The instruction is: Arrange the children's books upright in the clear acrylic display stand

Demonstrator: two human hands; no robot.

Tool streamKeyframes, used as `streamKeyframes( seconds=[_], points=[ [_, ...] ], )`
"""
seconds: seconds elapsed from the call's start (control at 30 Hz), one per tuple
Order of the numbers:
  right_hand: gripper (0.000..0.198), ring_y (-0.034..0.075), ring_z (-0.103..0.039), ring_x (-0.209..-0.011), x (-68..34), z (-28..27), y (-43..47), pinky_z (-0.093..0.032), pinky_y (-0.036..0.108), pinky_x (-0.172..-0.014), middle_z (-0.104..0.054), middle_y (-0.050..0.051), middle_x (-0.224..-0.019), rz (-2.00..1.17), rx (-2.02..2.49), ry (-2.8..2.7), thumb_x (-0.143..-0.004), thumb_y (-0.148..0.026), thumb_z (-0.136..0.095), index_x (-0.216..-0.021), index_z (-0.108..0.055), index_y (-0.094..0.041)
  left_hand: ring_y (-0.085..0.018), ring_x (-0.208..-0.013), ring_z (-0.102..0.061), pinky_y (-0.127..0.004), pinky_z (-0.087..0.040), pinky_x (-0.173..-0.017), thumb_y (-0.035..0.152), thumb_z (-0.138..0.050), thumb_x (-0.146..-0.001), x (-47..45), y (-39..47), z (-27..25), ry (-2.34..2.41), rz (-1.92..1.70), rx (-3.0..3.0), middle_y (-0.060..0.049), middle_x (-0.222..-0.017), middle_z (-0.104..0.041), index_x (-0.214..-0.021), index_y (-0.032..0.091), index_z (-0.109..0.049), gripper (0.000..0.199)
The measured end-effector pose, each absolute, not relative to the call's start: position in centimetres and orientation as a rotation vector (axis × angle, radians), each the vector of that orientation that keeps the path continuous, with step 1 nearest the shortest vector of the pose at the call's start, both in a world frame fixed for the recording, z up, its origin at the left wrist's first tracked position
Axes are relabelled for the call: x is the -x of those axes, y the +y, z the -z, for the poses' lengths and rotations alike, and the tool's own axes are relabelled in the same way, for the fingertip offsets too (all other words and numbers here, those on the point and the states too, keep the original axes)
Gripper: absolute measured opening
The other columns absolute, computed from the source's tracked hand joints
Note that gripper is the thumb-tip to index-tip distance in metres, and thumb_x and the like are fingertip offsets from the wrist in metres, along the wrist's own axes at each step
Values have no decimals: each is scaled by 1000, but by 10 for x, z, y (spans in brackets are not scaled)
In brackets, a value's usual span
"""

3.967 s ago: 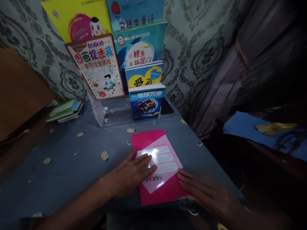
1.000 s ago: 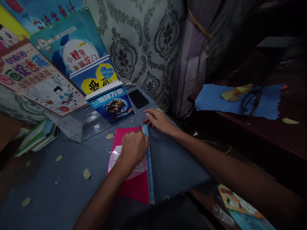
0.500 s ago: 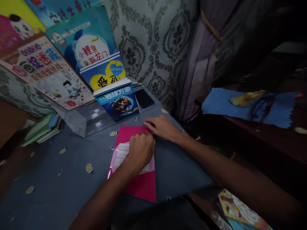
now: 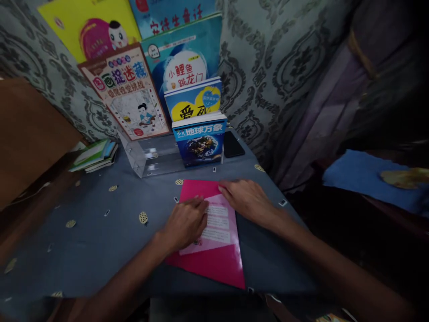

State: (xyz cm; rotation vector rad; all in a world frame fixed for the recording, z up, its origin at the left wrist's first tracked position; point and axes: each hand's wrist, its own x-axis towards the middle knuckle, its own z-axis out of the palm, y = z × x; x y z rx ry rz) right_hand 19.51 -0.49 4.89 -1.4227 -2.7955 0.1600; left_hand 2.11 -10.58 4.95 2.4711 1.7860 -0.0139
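A thin pink book lies on the cloth-covered table, with a paler printed panel across its middle and a glossy sheen along its right side. My left hand rests on the left part of this cover, its fingers bent and held together; whatever may be under the fingertips is hidden. At the book's upper right corner, my right hand has thumb and fingers closed on the edge.
Behind the book, a clear acrylic stand holds several picture books, a blue earth book in front. A black phone lies beside it. Stacked booklets sit left; a blue cloth lies right, beyond the table edge.
The view has swung left, so the scene sits further right. My left hand has moved from the book's upper right to its left side, uncovering the printed panel; my right hand remains near the corner.
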Motion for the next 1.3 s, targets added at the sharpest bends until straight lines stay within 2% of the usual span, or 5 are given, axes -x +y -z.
streamKeyframes(
  seconds=[0.3,0.53,0.73,0.93,1.3],
  points=[
    [36,26,-66,-119,-126,-30,41,-46,37,-101,-72,11,-129,-615,788,-2814,-104,-22,-42,-130,-66,-19,-29,-120,-65,-40,-59,-91,30,-43,-105,-29,-133,-55,1946,267,-2344,-17,-138,-62,-127,15,-58,31],
    [36,23,-62,-127,-106,-15,64,-44,38,-109,-68,12,-135,-944,481,-2688,-101,-18,-46,-130,-66,-13,-30,-105,-69,-41,-60,-79,28,-40,-104,-36,-129,-58,2018,281,-2283,-15,-116,-69,-111,15,-63,28],
    [37,24,-65,-122,-153,-4,72,-49,42,-105,-69,12,-134,-1049,556,-2485,-102,-28,-44,-131,-65,-16,-31,-92,-71,-41,-59,-72,27,-36,-105,-42,-118,-58,2059,331,-2257,-16,-102,-70,-105,12,-65,32],
    [38,23,-76,-90,-236,-10,40,-58,40,-87,-80,10,-101,-1013,1041,-2212,-103,-30,-41,-126,-68,-17,-31,-94,-72,-38,-59,-71,20,-34,-104,-37,-118,-55,2065,375,-2252,-17,-98,-70,-105,11,-65,32],
    [35,24,-76,-94,-263,8,-6,-58,39,-87,-80,11,-101,-1022,1128,-1883,-102,-35,-43,-116,-69,-17,-33,-108,-66,-42,-59,-78,37,-45,-103,-94,-96,-66,1917,271,-2375,-19,-110,-68,-112,11,-65,33]
  ],
)
